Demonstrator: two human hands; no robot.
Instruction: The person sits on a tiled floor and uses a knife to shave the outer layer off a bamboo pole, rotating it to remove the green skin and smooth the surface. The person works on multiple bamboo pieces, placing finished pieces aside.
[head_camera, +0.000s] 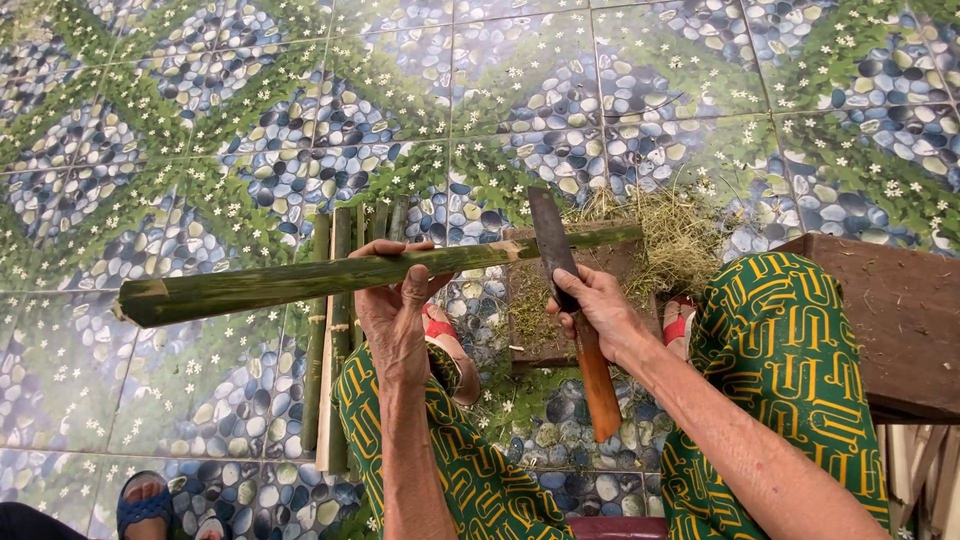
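Nearest the camera, the person's knees, in green cloth with a yellow pattern (790, 350), spread to either side, and both forearms reach forward between them. The left hand (395, 300) has its fingers wrapped around a long green bamboo piece (300, 283), holding it nearly level, its cut end pointing left and its far end resting on a wooden block (540, 310) on the floor. The right hand (598, 312) has its fingers closed around the orange-brown wooden handle of a cleaver (560, 255), whose dark flat blade stands upright with its edge against the bamboo piece, near the far end over the block.

Under the left hand, several split bamboo strips (330, 360) lie side by side on the floor. Feet in red sandals (680, 322) sit beside the block. Beyond the block lies a heap of fine green-yellow shavings (680, 235). At the right stands a dark brown wooden stool (900, 310). Another person's foot in a blue sandal (145, 505) shows at the lower left. The tiled floor (500, 80), patterned with pebbles and small flowers, stretches away.
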